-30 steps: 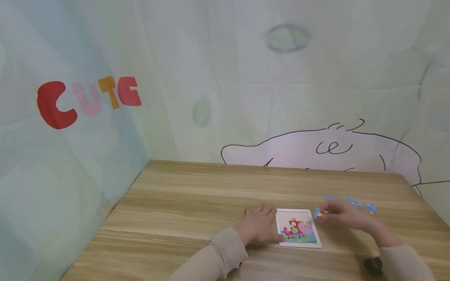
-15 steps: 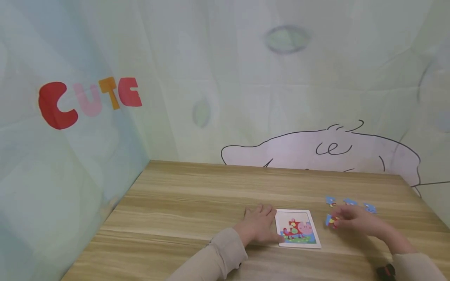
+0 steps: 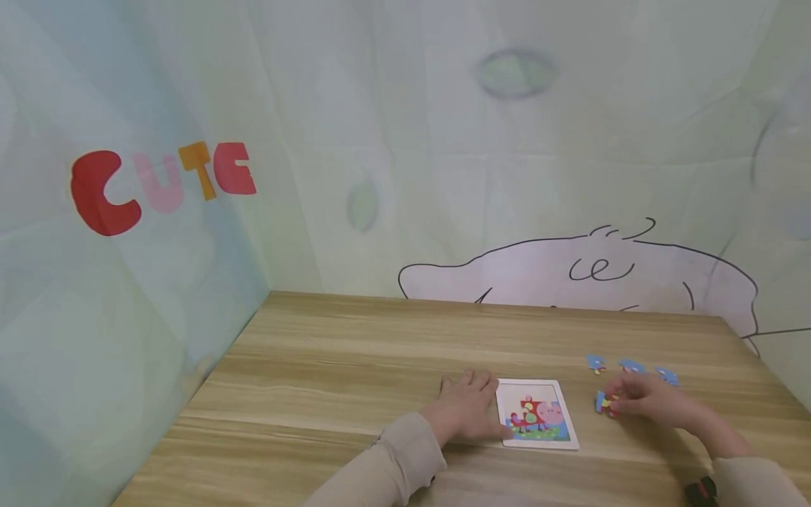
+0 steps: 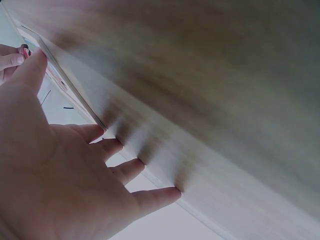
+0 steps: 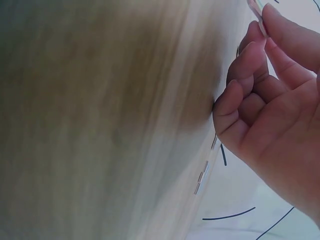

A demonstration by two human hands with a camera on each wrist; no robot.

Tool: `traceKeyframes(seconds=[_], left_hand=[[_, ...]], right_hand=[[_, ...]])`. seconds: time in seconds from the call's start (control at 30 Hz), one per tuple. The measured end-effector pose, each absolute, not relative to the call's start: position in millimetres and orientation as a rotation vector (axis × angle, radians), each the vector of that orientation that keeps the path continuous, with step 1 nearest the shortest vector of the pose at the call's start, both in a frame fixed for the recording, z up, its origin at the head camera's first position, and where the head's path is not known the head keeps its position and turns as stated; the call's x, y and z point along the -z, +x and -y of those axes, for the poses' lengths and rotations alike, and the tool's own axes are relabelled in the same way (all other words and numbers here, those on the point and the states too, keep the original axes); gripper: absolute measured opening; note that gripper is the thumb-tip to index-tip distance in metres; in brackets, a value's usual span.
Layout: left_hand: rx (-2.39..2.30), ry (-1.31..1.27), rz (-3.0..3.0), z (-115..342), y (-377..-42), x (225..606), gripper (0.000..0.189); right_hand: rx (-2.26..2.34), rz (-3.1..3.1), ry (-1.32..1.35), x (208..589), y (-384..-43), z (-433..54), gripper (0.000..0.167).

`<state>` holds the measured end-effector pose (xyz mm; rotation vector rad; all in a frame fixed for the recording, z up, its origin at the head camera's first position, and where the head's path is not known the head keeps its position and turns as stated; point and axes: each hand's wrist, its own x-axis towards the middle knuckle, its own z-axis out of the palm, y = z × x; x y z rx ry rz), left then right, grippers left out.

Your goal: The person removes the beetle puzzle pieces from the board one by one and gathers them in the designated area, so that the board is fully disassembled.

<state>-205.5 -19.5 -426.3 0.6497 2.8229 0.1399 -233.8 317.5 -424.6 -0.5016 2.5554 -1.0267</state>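
My left hand [image 3: 465,405] rests at the left side of a white-framed jigsaw tray [image 3: 541,445], its thumb on the tray's near left corner. In the left wrist view the spread fingertips [image 4: 159,196] touch the tabletop. Joined pieces inside the tray show a pink pig's head [image 3: 550,412] and a red body above green grass; the tray's upper part is bare. Right of the tray, my right hand [image 3: 652,399] pinches a blue, yellow and red jigsaw piece [image 3: 600,402] between thumb and fingers. The right wrist view shows this piece edge-on, partly cut off.
Three loose blue jigsaw pieces lie behind my right hand: a left one [image 3: 595,362], a middle one [image 3: 631,365] and a right one [image 3: 668,375]. A small black and red object [image 3: 702,491] is by the right sleeve. Printed cloth [image 3: 380,141] hangs behind the wooden table [image 3: 329,352].
My right hand has moved right, away from the tray, and slightly nearer to me, still pinching the jigsaw piece. The loose pieces behind it show more fully. My left hand has stayed put.
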Motion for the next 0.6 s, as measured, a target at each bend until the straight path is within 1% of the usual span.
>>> traceKeyframes(seconds=[0.27,0.6], left_hand=[[-0.153,0.648,-2.825,19.8,-205.1,426.5,0.091],[-0.146,0.655,-2.825,19.9,-205.1,426.7,0.091]], right_hand=[[1.0,-2.57,-0.583,426.0,-234.9,-318.4,0.02],[0.869,-2.663,-0.605,427.3,-236.7,-318.5,0.023]])
